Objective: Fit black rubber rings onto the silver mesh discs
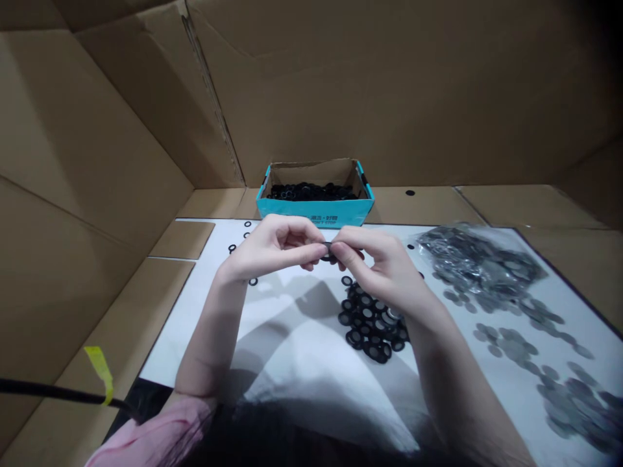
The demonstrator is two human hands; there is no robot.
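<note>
Closest to the lens: a dark blur (pixel 292 441) on the bottom edge, can't tell what, plus a pink sleeve (pixel 156 429) on the left arm
Black ring (pixel 329 252): held up over the bench (pixel 304 353), right between the fingertips; too small to tell if anything's in it
Hands: left hand (pixel 277 246) and right hand (pixel 377 256) are together, both pinching that ring from opposite sides
Pinch: imo go light, rim only, thumbs level, so it doesn't skew or pop out
Ring pile (pixel 372 322): below the right hand, lots with grey centres; I'd keep the wrist off it
Loose rings (pixel 253 281): scattered near the left hand
Teal box (pixel 316 209): behind the hands, loaded with black pieces (pixel 314 191)
Grey discs (pixel 511 346): past the right forearm, near a clear bag (pixel 481 263); they look thin, so probably watch for doubles
</note>
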